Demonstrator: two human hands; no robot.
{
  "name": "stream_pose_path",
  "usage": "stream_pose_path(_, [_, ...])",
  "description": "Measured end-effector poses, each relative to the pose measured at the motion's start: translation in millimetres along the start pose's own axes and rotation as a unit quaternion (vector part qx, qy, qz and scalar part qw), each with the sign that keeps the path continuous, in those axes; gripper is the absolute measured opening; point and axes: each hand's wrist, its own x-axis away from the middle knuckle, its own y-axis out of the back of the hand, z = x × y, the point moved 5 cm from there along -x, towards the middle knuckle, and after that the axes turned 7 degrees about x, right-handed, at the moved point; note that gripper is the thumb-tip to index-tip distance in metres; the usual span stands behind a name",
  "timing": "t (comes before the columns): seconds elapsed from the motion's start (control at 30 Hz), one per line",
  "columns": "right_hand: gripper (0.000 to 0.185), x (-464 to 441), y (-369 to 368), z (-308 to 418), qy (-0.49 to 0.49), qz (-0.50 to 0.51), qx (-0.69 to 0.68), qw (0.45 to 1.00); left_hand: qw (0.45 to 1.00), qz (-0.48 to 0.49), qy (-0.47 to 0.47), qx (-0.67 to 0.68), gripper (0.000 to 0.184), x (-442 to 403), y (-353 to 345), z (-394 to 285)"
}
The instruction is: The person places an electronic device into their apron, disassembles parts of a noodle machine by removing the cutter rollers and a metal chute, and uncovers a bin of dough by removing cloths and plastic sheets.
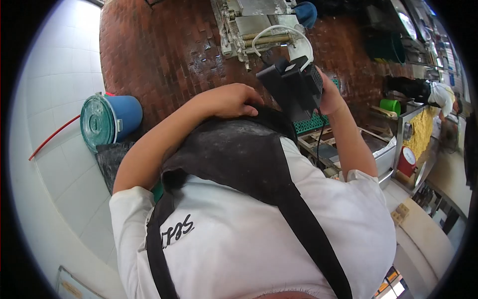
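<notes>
My right hand (328, 94) is wrapped round the side of a black box-shaped device (294, 87), held out in front of my waist. A white cable (286, 29) loops up over it, and a thin black cord (321, 137) hangs below. At the upper edge of my dark, dusty apron (224, 149), my left hand (236, 101) has its fingers curled in and its thumb against the cloth. The fingertips are partly hidden there, close to the device but apart from it.
A blue bin (127, 113) with a green lid stands by the tiled wall. A flour-dusted machine (256, 25) stands ahead on brick flooring. To the right are a yellow crumbly mass (421, 132), a red scale (407, 159), a green bucket (390, 106) and a bending co-worker (440, 94).
</notes>
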Motion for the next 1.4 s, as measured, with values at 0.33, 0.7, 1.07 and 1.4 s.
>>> stream_pose_path(0.33, [0.040,28.5,2.7,-14.2,-0.075,-0.055,-0.081,0.992,0.994,0.003,-0.104,0.022,0.026,37.0,2.7,-52.9])
stream_pose_path(0.7, [0.060,39.5,-30.4,-13.4,-0.099,0.014,0.219,0.971,0.956,-0.191,0.041,0.219,0.017,44.7,12.2,-23.6])
stream_pose_path(1.07, [0.047,36.5,21.6,-38.3,-0.045,-0.146,-0.035,0.988,0.994,-0.082,-0.059,-0.040,0.011,20.7,9.7,-63.3])
stream_pose_path(1.4, [0.053,23.3,-24.8,-12.5,-0.050,-0.042,0.067,0.996,0.993,-0.099,0.042,0.054,0.014,45.0,29.6,-71.4])
